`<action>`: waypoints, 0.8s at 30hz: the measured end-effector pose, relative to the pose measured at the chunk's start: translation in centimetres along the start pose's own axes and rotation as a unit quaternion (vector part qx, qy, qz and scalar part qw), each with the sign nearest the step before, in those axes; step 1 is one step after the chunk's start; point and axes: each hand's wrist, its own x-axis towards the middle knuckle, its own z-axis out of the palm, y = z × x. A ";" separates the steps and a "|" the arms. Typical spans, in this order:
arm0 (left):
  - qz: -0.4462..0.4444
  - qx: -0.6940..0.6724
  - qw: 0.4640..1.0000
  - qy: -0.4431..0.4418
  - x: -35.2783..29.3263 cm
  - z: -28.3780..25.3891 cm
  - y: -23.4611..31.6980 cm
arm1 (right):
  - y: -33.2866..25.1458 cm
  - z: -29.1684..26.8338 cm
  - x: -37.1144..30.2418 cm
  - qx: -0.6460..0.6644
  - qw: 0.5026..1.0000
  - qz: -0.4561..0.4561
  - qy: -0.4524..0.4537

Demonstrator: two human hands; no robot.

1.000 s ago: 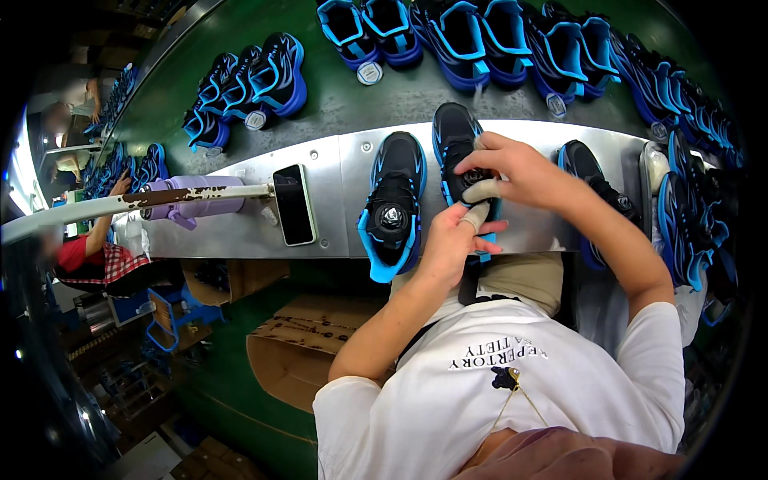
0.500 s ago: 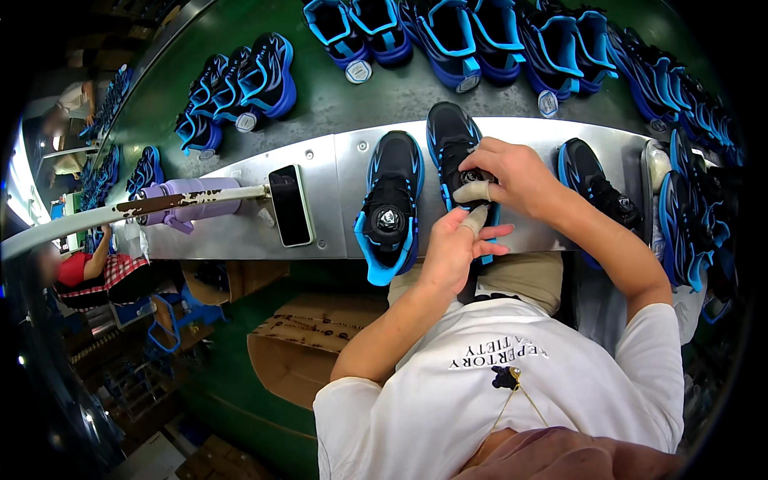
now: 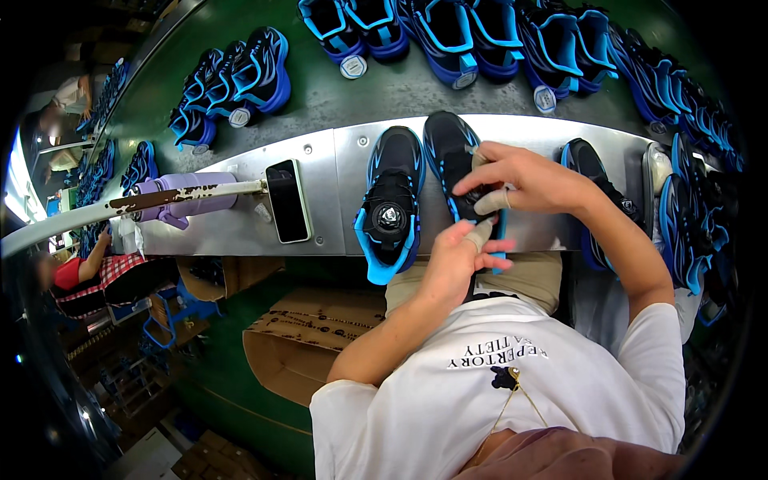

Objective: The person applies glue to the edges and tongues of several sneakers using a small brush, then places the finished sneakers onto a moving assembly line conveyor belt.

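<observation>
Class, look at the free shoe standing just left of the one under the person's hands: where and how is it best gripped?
Probably pinch the blue heel collar of the free shoe, coming from the person's side, slightly left. It stands upright with its toe pointing away, so the open collar faces the person, while the handled shoe crowds its right.

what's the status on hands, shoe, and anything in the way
Right hand over middle of black shoe, left hand at its heel end. Toe pointing away over metal ledge. Second shoe close on its left; hands partly cover the first.
</observation>
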 end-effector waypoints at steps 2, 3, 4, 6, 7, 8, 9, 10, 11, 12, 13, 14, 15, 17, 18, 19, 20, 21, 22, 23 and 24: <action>-0.020 0.007 1.000 -0.010 -0.8 -0.1 -0.6 | 0.0 0.7 -0.7 0.024 0.999 0.008 -0.030; -0.021 0.007 1.000 -0.004 -0.9 -0.1 -0.7 | 0.0 1.7 -1.1 0.001 0.999 0.053 0.003; -0.022 0.006 1.000 -0.003 -0.7 -0.2 -0.8 | 0.0 2.4 -1.5 -0.023 0.994 0.097 0.035; -0.016 0.009 1.000 -0.006 -0.4 -0.4 -1.0 | -0.4 2.5 -1.6 -0.026 0.990 0.131 0.041; -0.016 0.008 1.000 -0.007 -0.5 -0.4 -1.1 | -0.3 2.1 -1.5 -0.033 0.995 0.079 0.043; -0.011 0.006 1.000 -0.010 -0.5 -0.4 -1.1 | -0.2 1.7 -1.4 -0.041 0.998 0.026 0.047; -0.006 0.003 1.000 -0.012 -0.5 -0.4 -1.1 | -0.1 1.2 -1.3 -0.042 0.998 0.024 0.049; -0.004 0.005 1.000 -0.013 -0.5 -0.3 -1.2 | 0.0 0.8 -1.2 -0.016 1.000 -0.009 0.026; 0.001 0.005 1.000 -0.011 -0.5 -0.3 -1.4 | 0.0 0.5 -1.2 0.011 0.999 -0.040 0.000; 0.005 0.004 1.000 -0.009 -0.4 -0.2 -1.5 | 0.1 1.0 -1.3 0.010 0.999 -0.041 -0.001; 0.006 0.004 1.000 -0.009 -0.4 -0.2 -1.5 | 0.2 2.1 -1.5 -0.018 0.999 -0.008 0.045; 0.001 0.001 1.000 -0.008 -0.3 -0.2 -1.6 | 0.2 3.0 -1.7 -0.045 0.995 0.024 0.090; -0.005 -0.002 1.000 -0.007 -0.2 -0.2 -1.5 | 0.1 3.4 -2.1 -0.087 0.990 0.048 0.099; -0.002 0.000 1.000 -0.008 -0.5 -0.1 -1.4 | 0.3 3.6 -2.2 -0.065 0.991 0.049 0.103; 0.000 0.003 1.000 -0.009 -0.6 -0.1 -1.3 | 0.4 3.7 -2.3 -0.043 0.992 0.051 0.108; -0.001 0.005 1.000 -0.008 -0.7 0.0 -1.2 | 0.4 3.2 -2.3 -0.041 0.992 0.050 0.109; -0.005 0.015 1.000 -0.005 -0.8 0.0 -1.2 | 0.4 2.2 -2.0 -0.007 0.997 0.004 0.082; -0.009 0.025 1.000 -0.002 -0.8 0.0 -1.1 | 0.4 1.7 -1.9 0.027 0.997 -0.042 0.054; -0.010 0.027 1.000 -0.003 -0.8 0.0 -1.2 | 0.2 2.1 -1.9 0.027 0.997 -0.042 0.056; -0.001 0.027 1.000 0.004 -0.7 0.2 -1.5 | -0.2 2.7 -2.0 0.002 0.997 -0.003 0.076; 0.008 0.028 1.000 0.011 -0.6 0.3 -1.7 | -0.3 3.4 -2.2 -0.023 0.994 0.035 0.097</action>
